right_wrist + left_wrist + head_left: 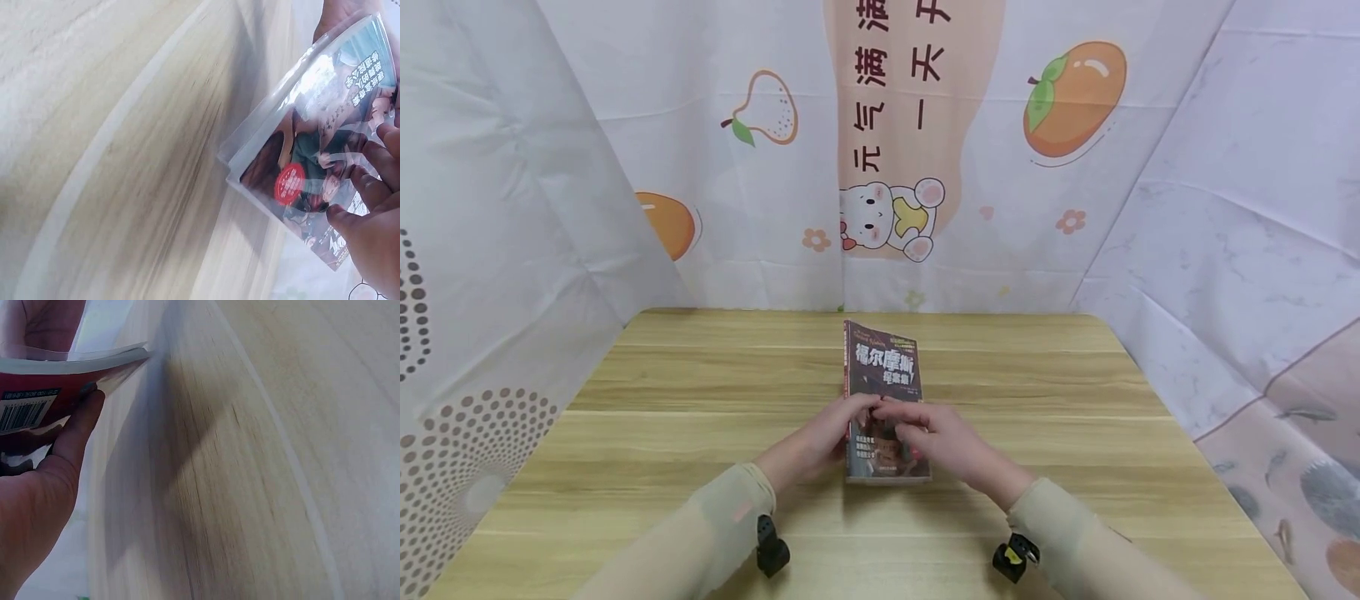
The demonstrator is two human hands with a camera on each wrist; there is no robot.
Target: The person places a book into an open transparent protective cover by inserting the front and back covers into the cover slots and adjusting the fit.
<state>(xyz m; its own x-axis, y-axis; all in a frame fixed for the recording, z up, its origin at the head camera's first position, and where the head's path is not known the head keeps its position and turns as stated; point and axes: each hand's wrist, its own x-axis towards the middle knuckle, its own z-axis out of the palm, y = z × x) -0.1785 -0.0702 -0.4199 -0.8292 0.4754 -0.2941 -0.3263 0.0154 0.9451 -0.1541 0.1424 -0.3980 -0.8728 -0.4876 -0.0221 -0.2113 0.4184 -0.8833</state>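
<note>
A paperback book (pixel 887 367) with Chinese lettering on a dark front cover is held at the middle of the table, in a clear plastic jacket. My left hand (pixel 816 437) grips its left side, and a digit presses the red back cover near the barcode (pixel 26 414) in the left wrist view. Across the front cover lies my right hand (pixel 951 442), its fingers extended and loosely bent. Those fingertips (pixel 369 181) touch the cover picture in the right wrist view, near a round red seal (pixel 289 184).
The light wood-grain table (pixel 722 367) spreads out around the book, with a shadow under it. A curtain (pixel 760 208) printed with fruit and a cartoon animal hangs behind the far edge. Pale drapes stand at both sides.
</note>
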